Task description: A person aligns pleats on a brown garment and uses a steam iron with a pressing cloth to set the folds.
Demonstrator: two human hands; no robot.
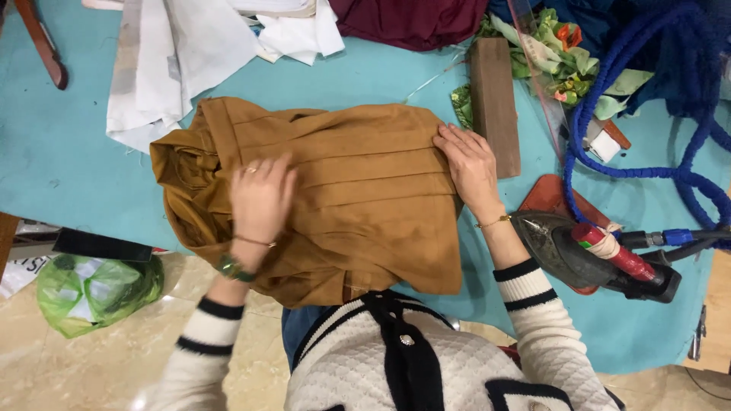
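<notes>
Turquoise cloth covers the work table (68, 152), which fills most of the view, with pale tiled floor (91, 365) showing below its edge. At the middle of the table lies a mustard-brown pleated garment (365, 198), its pleats running sideways and its bunched end heaped at the left.

Both hands lie on it, palms down. The left hand (261, 199) lies flat on the left part, just beside the bunched end, fingers spread and open, gripping nothing. The right hand (472, 169) presses flat on the right edge of the garment, fingers stretched out along the pleats, also gripping nothing.

Just beyond the right hand stands a wooden block (493, 106), touching or nearly touching the garment's corner. To the right, near the right wrist, an iron (586, 255) with a red handle rests on a reddish pad, and a blue corded hose (647, 114) loops above it. White fabric (175, 61) lies at the top left, dark red cloth (411, 19) at the top middle. A green plastic bag (95, 289) sits on the floor at the left.
</notes>
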